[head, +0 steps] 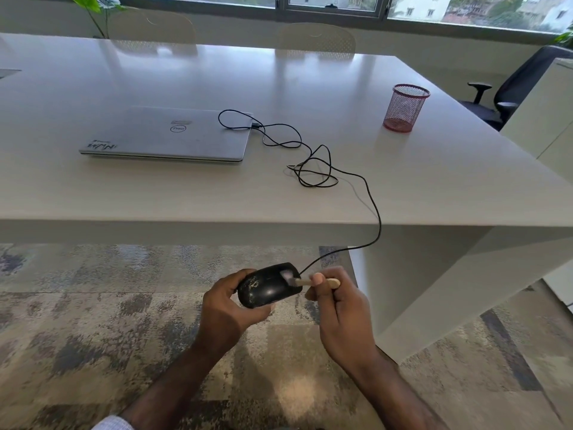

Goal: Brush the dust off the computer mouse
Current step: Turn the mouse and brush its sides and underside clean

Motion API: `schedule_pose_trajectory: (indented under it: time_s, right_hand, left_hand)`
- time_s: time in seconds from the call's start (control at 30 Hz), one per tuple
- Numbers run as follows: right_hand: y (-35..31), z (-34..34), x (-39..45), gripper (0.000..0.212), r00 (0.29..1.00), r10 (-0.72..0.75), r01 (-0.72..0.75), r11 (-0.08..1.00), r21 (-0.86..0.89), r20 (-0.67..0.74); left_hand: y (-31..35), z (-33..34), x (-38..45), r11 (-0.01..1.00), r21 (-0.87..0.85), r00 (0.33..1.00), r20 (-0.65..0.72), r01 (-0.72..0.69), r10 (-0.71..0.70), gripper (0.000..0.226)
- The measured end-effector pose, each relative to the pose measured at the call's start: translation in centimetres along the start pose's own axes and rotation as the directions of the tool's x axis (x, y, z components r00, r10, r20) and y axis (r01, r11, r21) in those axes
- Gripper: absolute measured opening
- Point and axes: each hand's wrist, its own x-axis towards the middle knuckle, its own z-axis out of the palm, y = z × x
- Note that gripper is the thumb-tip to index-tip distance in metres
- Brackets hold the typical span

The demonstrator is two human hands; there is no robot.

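A black computer mouse (268, 287) with pale dust specks on its shell is held in the air below the table's front edge, over the carpet. My left hand (228, 308) grips it from the left and underneath. My right hand (338, 308) pinches a small brush with a light wooden handle (333, 283); its bristles touch the mouse's right end, near the cable. The black cable (373, 209) runs from the mouse up over the table edge, through a loose tangle, to the closed laptop.
A closed silver laptop (167, 135) lies on the white table (434, 181). A red mesh pen cup (405, 107) stands at the right. Two pale chairs sit behind the table, a black office chair (508, 88) is at the far right, and patterned carpet (93, 305) covers the floor.
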Motion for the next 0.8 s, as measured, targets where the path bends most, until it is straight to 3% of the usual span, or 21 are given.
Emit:
schedule_pose_trajectory:
  time_s: [0.1,0.27,0.4,0.5,0.67,0.8]
  right_hand:
    - [-0.5,0.1,-0.2,0.030,1.000,-0.021,0.020,0.998,0.052,0.019]
    - [-0.2,-0.7,0.4,0.019,0.993,0.028,-0.021,0.998,0.060,-0.111]
    - [0.0,-0.9,0.5,0.025,0.998,0.059,-0.059,0.998,0.003,-0.019]
    - [-0.5,-0.5,0.2,0.028,0.997,0.049,-0.053,0.997,0.064,0.058]
    - [-0.7,-1.2,0.2,0.018,0.997,0.064,-0.057,0.990,0.128,-0.048]
    - [-0.3,-2.2,0.7,0.010,0.998,0.043,-0.042,0.999,0.027,-0.052]
  left_hand:
    - [0.1,0.0,-0.2,1.000,0.010,1.000,0.008,-0.021,0.020,0.070]
    - [0.2,0.0,-0.5,0.999,0.002,0.999,0.020,-0.050,0.050,0.067]
    - [0.0,0.0,-0.6,0.998,0.006,0.998,0.025,-0.056,0.056,0.072]
    - [-0.4,-0.2,-0.8,0.999,0.013,0.999,0.033,-0.037,0.037,0.078]
    - [-0.3,-0.2,-0.9,0.999,0.022,0.999,0.015,-0.033,0.033,0.076]
    - [0.1,-0.3,-1.0,0.999,0.024,1.000,0.004,-0.025,0.025,0.077]
